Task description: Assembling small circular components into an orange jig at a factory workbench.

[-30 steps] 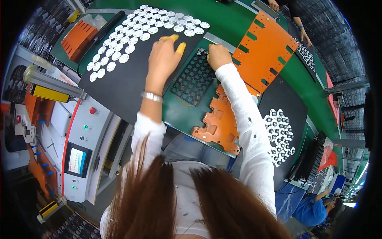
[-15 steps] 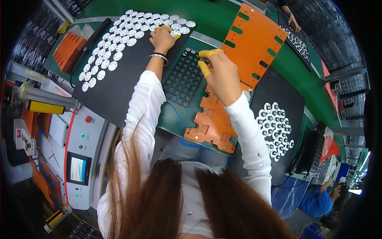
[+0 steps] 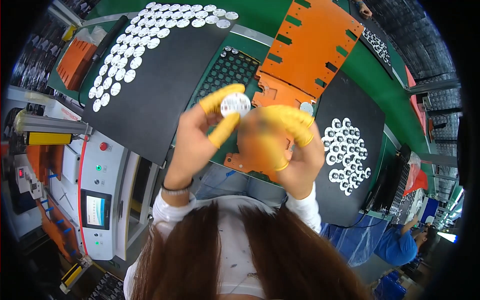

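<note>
Between yellow-cotted thumb and fingers, my left hand (image 3: pixel 192 132) pinches a round white circuit board (image 3: pixel 235 105), its face up with small marks on it. Close to the right of that board, my right hand (image 3: pixel 300 155) also wears yellow finger cots. Its fingertips are smeared by motion around a small dark part (image 3: pixel 260 125), whose shape I cannot make out. Behind my left hand lies a black grid tray (image 3: pixel 225 72), with a few small round parts at its far end. An orange hinged fixture (image 3: pixel 320 45) lies unfolded beyond my right hand, a white disc (image 3: pixel 306 108) beside its lower section.
Rows of white round boards (image 3: pixel 120 62) cover part of the left black mat (image 3: pixel 155 100). On the right mat (image 3: pixel 355 105) sit several white boards with black parts (image 3: pixel 345 150). A control panel (image 3: pixel 97 210) stands at left; a co-worker's hand (image 3: pixel 365 11) shows far right.
My left hand has picked up a white board from the left mat and brought it back toward me. My right hand has left the tray with a small dark part; both hands now meet in front.
</note>
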